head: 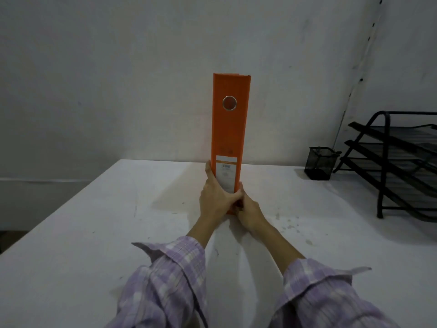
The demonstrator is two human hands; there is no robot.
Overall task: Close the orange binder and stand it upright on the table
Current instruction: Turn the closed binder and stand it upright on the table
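Observation:
The orange binder [229,129] is closed and stands upright on the white table [94,233], its spine facing me with a metal finger ring near the top and a white label low down. My left hand [216,197] wraps the lower left side of the spine, thumb across the front. My right hand [248,213] grips the bottom right corner of the binder, just above the table surface. Both forearms in purple checked sleeves reach in from below.
A black mesh pen cup [319,163] stands at the back right of the table. Beside it, a black tiered wire paper tray [402,162] fills the right edge. A pale wall rises behind the table; the table's left edge runs diagonally.

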